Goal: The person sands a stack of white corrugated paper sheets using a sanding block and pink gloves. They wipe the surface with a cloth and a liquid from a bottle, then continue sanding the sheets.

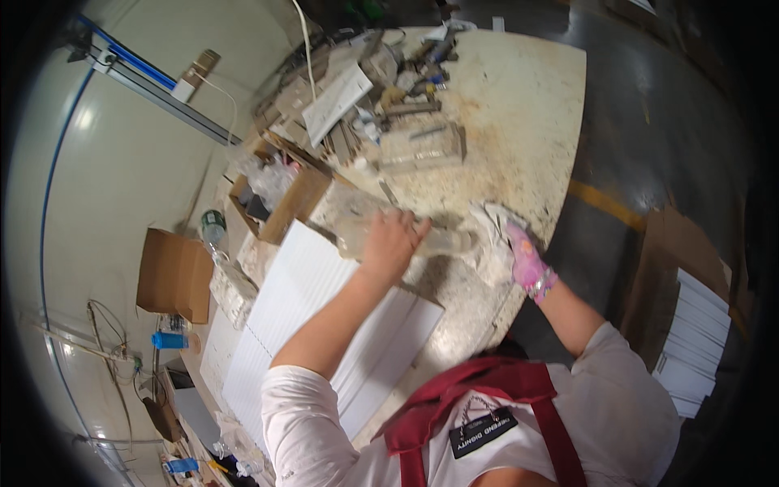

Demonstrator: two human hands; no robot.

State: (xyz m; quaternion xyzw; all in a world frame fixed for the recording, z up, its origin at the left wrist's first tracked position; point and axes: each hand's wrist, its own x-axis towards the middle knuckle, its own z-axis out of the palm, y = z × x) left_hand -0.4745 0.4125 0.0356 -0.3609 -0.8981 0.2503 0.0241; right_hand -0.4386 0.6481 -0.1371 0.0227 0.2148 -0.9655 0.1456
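Note:
My bare left hand (pixel 393 242) is closed round a clear, translucent bottle (pixel 352 237) that lies on its side over the worktable (pixel 531 114). The neck end of the bottle points right. On that side my right hand (pixel 523 253), in a pink patterned glove, is closed on a crumpled white cloth (pixel 492 253). The cloth touches or nearly touches the bottle's neck; the exact contact cannot be made out. Under my left forearm lie white ribbed sheets (pixel 296 284).
A clear-wrapped block (pixel 422 148) and a heap of tools and scraps (pixel 398 89) lie at the far side. An open cardboard box (pixel 296 199) with plastic stands left. A plastic bottle (pixel 213 227) stands beyond it. White panels (pixel 694 341) lean at the right.

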